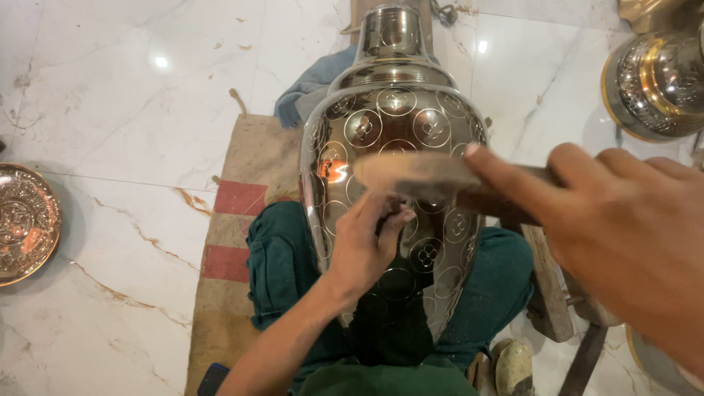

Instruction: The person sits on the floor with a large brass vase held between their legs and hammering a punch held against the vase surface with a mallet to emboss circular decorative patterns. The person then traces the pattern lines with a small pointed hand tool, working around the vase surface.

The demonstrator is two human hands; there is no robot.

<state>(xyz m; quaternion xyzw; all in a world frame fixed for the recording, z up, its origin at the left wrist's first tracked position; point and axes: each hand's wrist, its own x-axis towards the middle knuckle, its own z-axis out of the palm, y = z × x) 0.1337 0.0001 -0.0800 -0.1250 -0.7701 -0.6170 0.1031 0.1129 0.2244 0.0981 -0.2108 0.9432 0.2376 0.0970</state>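
Observation:
A large shiny metal vase (pixel 396 117) with engraved circle patterns lies across my lap, its neck pointing away from me. My left hand (pixel 363 246) rests on the vase's belly with fingers pinched together on a small tool I can barely see. My right hand (pixel 623 227) grips the handle of a wooden mallet (pixel 414 174), whose blurred head hovers just above my left fingers and the vase surface. My legs in green trousers (pixel 279 271) cradle the vase from both sides.
A burlap sack with red stripes (pixel 235 242) lies under me on the white marble floor (pixel 117 110). An embossed brass plate (pixel 22 220) sits at the left edge. Another ornate metal vessel (pixel 656 84) stands top right. A blue cloth (pixel 312 84) lies behind the vase.

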